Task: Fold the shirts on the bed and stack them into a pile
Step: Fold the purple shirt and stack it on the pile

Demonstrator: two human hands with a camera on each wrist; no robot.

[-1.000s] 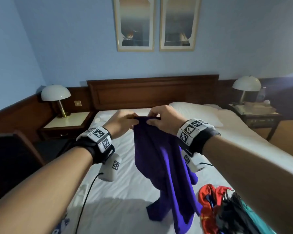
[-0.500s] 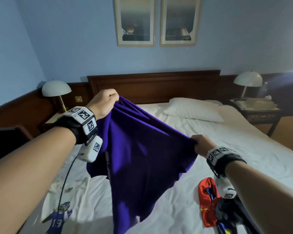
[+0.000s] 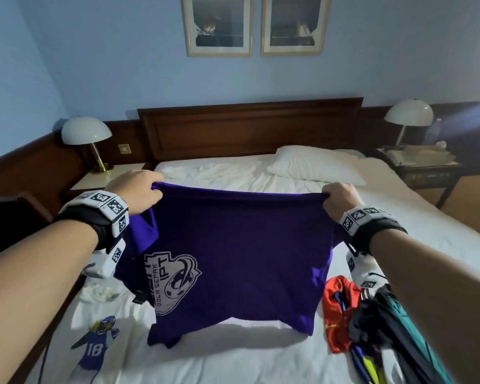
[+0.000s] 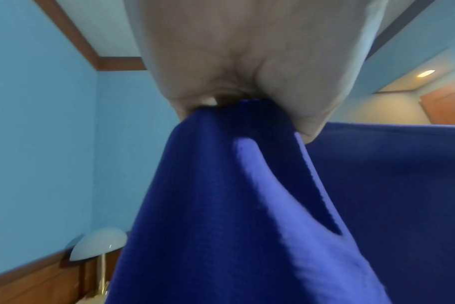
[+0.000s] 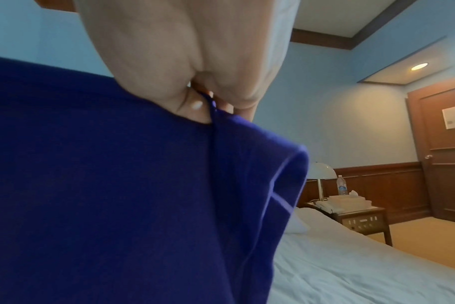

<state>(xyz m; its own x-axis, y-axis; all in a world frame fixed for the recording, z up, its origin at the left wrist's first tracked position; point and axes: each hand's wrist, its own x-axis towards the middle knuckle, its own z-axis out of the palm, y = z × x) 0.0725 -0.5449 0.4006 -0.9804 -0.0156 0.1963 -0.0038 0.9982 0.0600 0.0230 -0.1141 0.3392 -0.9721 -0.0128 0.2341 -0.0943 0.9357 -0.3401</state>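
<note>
Fingers of your left hand (image 3: 139,189) curl tight around one top corner of the purple shirt (image 3: 241,256), and your right hand (image 3: 340,199) pinches the opposite corner between thumb and fingers (image 5: 195,107). You hold the shirt stretched wide between both hands, up in the air over the bed (image 3: 261,364), its lower edge hanging just above the white sheet. A white crest (image 3: 169,284) is printed on the shirt's left part, turned sideways. On the sheet below your left arm lies a white shirt with a football player print (image 3: 94,345). Under your right arm sits a crumpled heap of red, black and teal clothes (image 3: 352,317). Farther off, a pillow (image 3: 313,164) rests near the headboard (image 3: 250,128).
</note>
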